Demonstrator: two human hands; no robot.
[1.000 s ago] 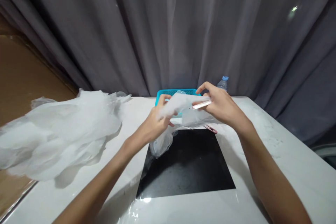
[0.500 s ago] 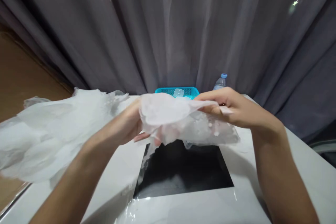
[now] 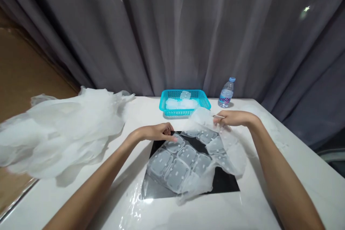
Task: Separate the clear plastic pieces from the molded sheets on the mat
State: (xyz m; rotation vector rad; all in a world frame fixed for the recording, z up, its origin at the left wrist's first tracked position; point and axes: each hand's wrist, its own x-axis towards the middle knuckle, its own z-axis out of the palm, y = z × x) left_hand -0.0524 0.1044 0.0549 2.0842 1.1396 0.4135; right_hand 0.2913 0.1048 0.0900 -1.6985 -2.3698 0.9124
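A crumpled translucent plastic sheet of rounded-square pieces (image 3: pixel 176 174) lies partly spread over a black rectangular mat (image 3: pixel 228 184). At the sheet's upper left edge is my left hand (image 3: pixel 157 132), its thumb tip touching one piece and its fingers loosely curled, with a gap between them and the thumb. On the far right side my right hand (image 3: pixel 229 118) pinches the raised edge of the sheet, so that part is lifted and folded. The sheet's near edge bunches up in a whitish fold.
Behind the mat stands a turquoise basket (image 3: pixel 161 106) holding several whitish pieces. A water bottle (image 3: pixel 225 95) is right of it. A large heap of white translucent sheets (image 3: pixel 64 129) covers the table's left side, next to a brown cardboard box (image 3: pixel 24 68). A grey curtain (image 3: pixel 185 36) hangs behind.
The sheet has come down from a bunched position between my hands onto the mat and spread out. My left hand has loosened; both hands are lower, and the basket shows fully.
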